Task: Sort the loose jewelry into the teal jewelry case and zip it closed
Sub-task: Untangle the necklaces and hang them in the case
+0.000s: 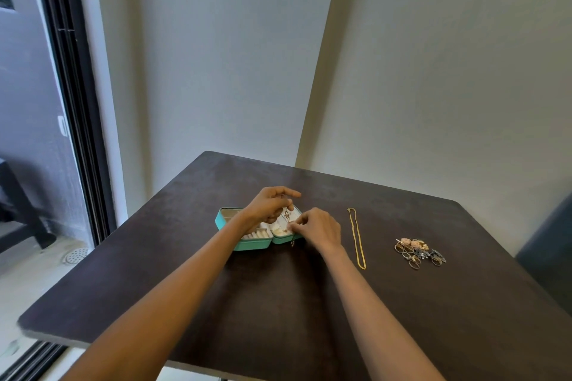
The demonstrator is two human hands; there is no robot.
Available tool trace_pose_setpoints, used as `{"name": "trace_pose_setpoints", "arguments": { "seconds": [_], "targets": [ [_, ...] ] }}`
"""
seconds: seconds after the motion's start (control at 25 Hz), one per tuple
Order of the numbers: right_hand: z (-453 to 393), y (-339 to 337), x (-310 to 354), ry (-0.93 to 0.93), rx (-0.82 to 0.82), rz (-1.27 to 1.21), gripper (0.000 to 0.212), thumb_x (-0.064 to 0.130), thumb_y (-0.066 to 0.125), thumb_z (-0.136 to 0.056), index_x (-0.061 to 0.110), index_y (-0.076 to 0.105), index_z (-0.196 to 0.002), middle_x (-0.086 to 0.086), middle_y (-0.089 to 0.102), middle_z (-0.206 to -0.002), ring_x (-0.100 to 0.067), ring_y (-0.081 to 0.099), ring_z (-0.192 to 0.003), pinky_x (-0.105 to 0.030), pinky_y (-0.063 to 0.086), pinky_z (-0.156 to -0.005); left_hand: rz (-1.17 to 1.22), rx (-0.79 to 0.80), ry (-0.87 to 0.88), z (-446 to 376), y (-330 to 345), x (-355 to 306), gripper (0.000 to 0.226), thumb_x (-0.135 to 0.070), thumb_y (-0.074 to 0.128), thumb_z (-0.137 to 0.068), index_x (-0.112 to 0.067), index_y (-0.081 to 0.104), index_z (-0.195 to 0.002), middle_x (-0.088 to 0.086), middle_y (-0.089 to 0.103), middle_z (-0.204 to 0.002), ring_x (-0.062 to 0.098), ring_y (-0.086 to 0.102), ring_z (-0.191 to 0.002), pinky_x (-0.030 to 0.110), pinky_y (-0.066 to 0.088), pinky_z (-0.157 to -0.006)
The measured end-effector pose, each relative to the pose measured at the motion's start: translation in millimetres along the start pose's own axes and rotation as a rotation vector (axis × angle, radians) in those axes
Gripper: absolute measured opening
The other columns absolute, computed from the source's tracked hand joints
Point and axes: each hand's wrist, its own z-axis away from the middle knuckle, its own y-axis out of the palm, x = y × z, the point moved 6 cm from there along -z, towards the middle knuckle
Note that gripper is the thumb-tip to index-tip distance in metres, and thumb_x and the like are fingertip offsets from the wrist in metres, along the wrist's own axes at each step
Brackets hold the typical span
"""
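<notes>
The teal jewelry case (251,245) lies open on the dark table, its cream lining showing. My left hand (270,203) hovers over its back half and pinches a thin necklace (288,216) that hangs down into the case. My right hand (318,227) sits at the case's right side, fingertips pinching the same thin chain near the front edge, where a small pendant dangles. A gold chain (357,238) lies stretched out to the right of my right hand. Farther right sits a pile of rings and earrings (418,252).
The dark table (278,303) stands in a wall corner, with its left edge near a sliding glass door (71,102). A dark chair back (548,244) shows past the table's right edge.
</notes>
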Motion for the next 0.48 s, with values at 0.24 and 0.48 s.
{"name": "trace_pose_setpoints", "arguments": {
  "seconds": [0.24,0.48],
  "targets": [
    [0,0,10,-0.017,-0.037,0.088,0.019,0.037,0.067,-0.085,0.023,0.073,-0.095,0.0,0.07,-0.101,-0.021,0.065,-0.096,-0.031,0.045,-0.074,0.162,-0.031,0.023,10,-4,11,0.027,0.001,0.046,-0.094,-0.013,0.062,-0.111,0.005,0.059,-0.072,0.003,0.029,-0.036,0.014,0.025,-0.033],
    [0,10,6,-0.029,-0.096,0.075,0.017,0.024,0.052,-0.095,0.011,0.062,-0.098,-0.005,0.065,-0.103,-0.026,0.063,-0.093,-0.036,0.048,-0.076,0.336,-0.064,0.04,12,-7,20,0.027,0.003,0.045,-0.094,-0.008,0.062,-0.112,0.007,0.057,-0.073,0.003,0.029,-0.034,0.014,0.026,-0.031]
  ]
}}
